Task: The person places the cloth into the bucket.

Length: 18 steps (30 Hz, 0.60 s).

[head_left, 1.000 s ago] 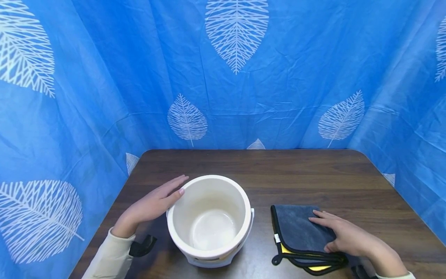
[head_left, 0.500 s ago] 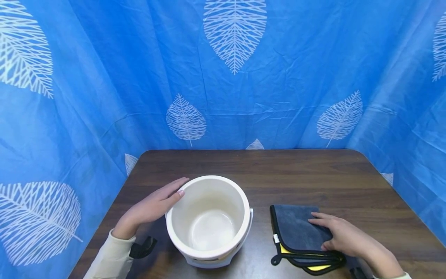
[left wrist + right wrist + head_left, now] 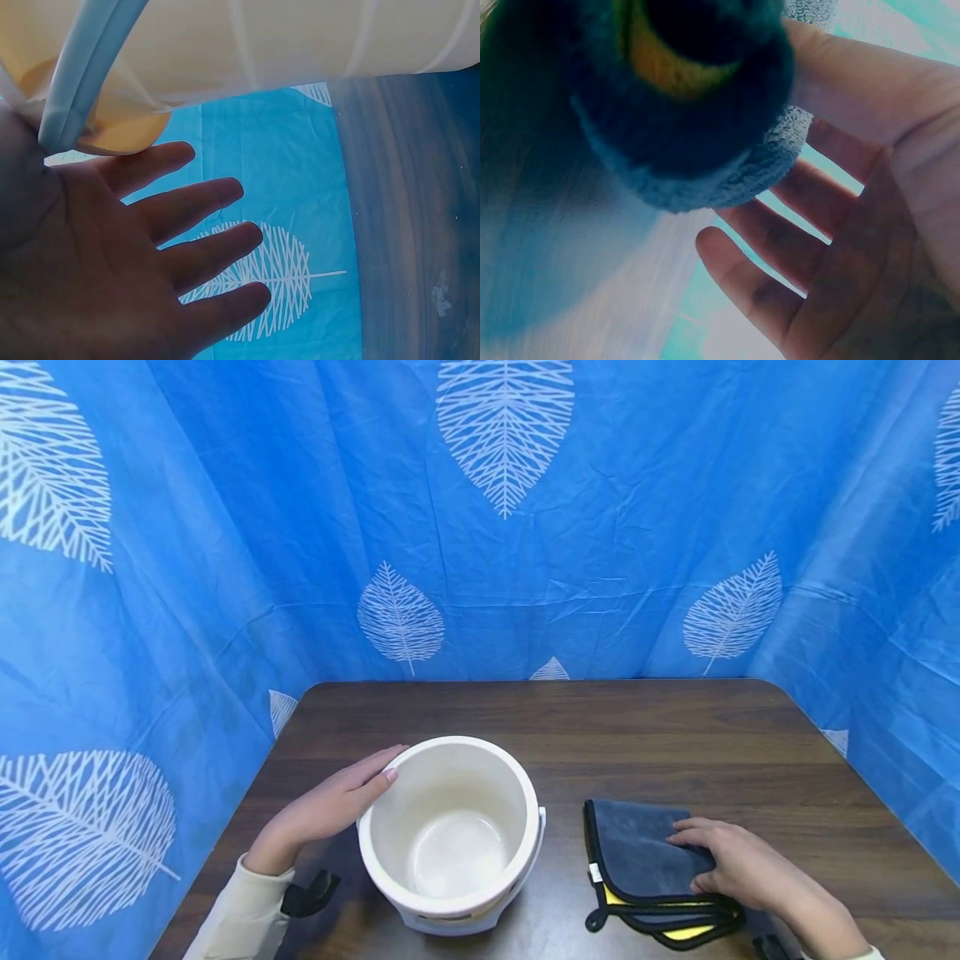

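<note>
A cream-white bucket [image 3: 388, 885] with a white handle [image 3: 542, 827] stands upright in the head view, its inside bare. Against its left rim rests my left hand [image 3: 330, 806], thumb at the rim and the other fingers extended along the outer side. The left wrist view shows that hand [image 3: 135, 247] spread below the bucket's handle. To the right lies a folded grey towel [image 3: 637, 843] with black edging and a yellow inner side. My right hand [image 3: 750, 864] grips its right edge, fingers bent over it. In the right wrist view, the towel [image 3: 682, 172] hides the thumb tip and some fingertips.
The dark wooden table [image 3: 555, 718] has rounded far corners. Blue curtains [image 3: 630, 510] with white leaf prints hang behind it and along both sides. A black strap [image 3: 311, 893] sits by the left sleeve [image 3: 240, 914].
My right hand's fingers and thumb have drawn slightly closer together on the towel. The left hand and bucket stay nearly still.
</note>
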Motion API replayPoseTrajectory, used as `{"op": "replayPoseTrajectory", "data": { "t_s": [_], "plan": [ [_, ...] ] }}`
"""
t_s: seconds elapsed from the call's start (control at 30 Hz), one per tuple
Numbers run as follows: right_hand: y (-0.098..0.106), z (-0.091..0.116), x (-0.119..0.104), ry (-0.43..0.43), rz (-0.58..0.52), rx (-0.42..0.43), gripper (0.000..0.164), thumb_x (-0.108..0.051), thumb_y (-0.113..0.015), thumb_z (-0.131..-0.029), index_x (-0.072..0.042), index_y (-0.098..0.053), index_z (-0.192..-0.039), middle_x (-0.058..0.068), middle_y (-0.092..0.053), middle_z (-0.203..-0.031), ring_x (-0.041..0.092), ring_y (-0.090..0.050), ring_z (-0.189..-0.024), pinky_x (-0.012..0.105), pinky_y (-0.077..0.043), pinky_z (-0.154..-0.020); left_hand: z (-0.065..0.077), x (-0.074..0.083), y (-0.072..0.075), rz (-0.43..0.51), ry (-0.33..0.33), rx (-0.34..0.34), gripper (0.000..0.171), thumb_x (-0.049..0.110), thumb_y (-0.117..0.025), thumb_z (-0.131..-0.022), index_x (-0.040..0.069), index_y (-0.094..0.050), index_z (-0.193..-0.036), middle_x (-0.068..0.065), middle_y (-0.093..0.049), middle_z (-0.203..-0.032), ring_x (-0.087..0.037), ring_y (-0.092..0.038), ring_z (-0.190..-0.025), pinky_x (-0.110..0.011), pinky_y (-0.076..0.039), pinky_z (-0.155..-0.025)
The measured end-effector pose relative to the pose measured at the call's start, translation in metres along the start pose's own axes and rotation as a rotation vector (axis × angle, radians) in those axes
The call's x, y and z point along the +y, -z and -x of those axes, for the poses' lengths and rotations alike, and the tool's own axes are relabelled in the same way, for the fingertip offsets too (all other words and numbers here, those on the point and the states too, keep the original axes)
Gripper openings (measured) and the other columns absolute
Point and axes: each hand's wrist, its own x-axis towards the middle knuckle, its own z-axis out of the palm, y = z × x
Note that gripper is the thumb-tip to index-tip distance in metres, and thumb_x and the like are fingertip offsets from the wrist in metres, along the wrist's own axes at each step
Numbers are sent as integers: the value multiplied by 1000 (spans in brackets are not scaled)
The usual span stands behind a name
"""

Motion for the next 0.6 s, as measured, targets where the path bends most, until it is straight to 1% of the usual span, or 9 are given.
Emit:
{"op": "replayPoseTrajectory", "data": {
  "t_s": [0.13,0.2,0.47,0.6],
  "plan": [
    [1,0,-3,0,23,8,43,-13,-91,-72,-11,-76,-112,16,-66,-125,45,-60,-115,63,-49,-90,0,-2,0,15,-23,-20,53,31,-37,-112,5,-32,-158,-18,-43,-153,-30,-54,-130,-42,-48,-102],
    [0,0,-4,9,32,19,40,-13,-90,-72,-11,-77,-109,15,-67,-123,44,-62,-114,62,-50,-89,0,-2,0,23,-24,-25,53,31,-37,-112,6,-32,-158,-18,-44,-153,-30,-55,-129,-41,-48,-101],
    [2,0,-5,4,49,39,29,-11,-87,-76,-11,-77,-103,12,-71,-114,41,-66,-107,59,-52,-87,0,-2,1,64,-30,-53,53,31,-36,-112,8,-31,-159,-18,-46,-152,-29,-59,-126,-41,-48,-102],
    [2,0,-5,9,42,50,27,-12,-87,-78,-10,-77,-103,12,-72,-112,40,-67,-106,58,-53,-87,1,-1,1,60,-30,-45,53,31,-36,-112,8,-31,-159,-18,-47,-152,-28,-60,-124,-43,-49,-101]
  ]
}}
